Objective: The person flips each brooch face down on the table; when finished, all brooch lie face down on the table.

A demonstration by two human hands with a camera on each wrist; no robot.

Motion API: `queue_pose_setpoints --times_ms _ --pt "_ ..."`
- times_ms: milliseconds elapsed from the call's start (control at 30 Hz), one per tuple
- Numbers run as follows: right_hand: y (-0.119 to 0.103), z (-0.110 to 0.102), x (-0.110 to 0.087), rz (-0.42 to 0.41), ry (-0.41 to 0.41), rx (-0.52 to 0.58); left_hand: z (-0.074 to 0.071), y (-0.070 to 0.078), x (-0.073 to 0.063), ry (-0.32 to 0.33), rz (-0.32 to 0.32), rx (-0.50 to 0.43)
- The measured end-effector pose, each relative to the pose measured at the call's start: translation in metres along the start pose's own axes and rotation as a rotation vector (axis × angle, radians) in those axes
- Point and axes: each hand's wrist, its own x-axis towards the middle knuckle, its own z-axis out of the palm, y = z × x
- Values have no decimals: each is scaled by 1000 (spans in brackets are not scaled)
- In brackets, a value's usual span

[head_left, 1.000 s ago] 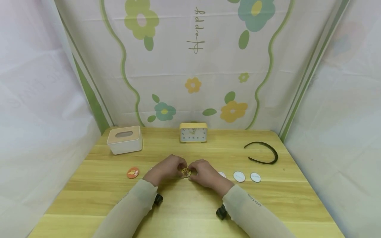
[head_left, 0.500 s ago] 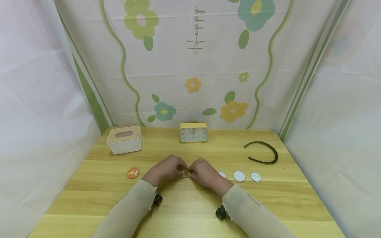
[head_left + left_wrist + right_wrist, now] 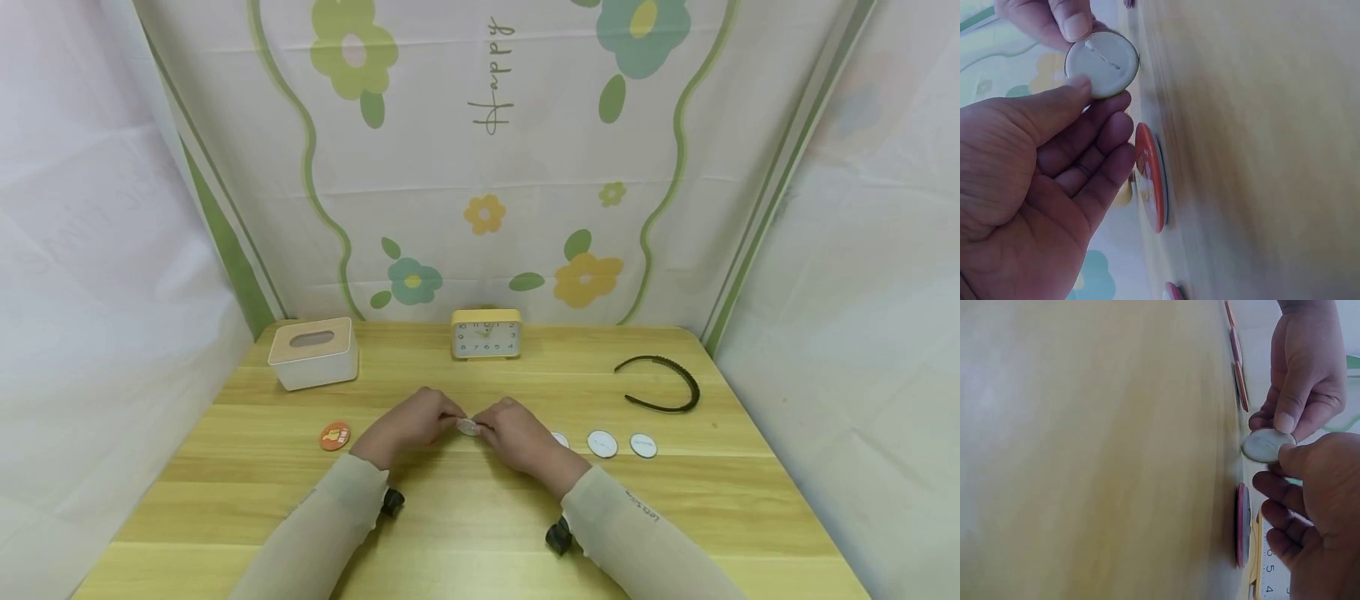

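Note:
Between both hands, a round pin-back button badge (image 3: 468, 427) is held up over the table with its pale back showing. The safety pin across that back is plain in the left wrist view, where the thumb and fingers of my left hand (image 3: 1047, 150) pinch the badge's rim. My right hand (image 3: 1335, 487) pinches the opposite edge between thumb and forefinger, its other fingers curled loosely. Behind my left fingers lies an orange badge (image 3: 1149, 178). In the right wrist view a pink-rimmed badge (image 3: 1242, 525) lies beside my right fingers.
An orange badge with a thumbs-up print (image 3: 334, 435) lies at left. White-faced badges (image 3: 602, 444) lie in a row at right, one partly behind the right wrist. Farther back stand a tissue box (image 3: 315, 353) and a yellow alarm clock (image 3: 486, 335); a black headband (image 3: 663, 383) lies at right.
The badge has been turned over: its yellow patterned front showed earlier, and its pale back shows now. The left hand has shifted slightly left; the right hand has barely moved.

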Motion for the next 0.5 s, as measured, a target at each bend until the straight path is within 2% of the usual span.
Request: queue_pose_setpoints --times_ms 167,333,500 --pt "-2 1 1 -8 28 67 4 0 4 18 28 22" --pt "-4 -1 1 -12 8 76 6 1 4 20 -7 -5" --pt "-3 0 1 51 -10 113 5 4 2 50 -54 -32"
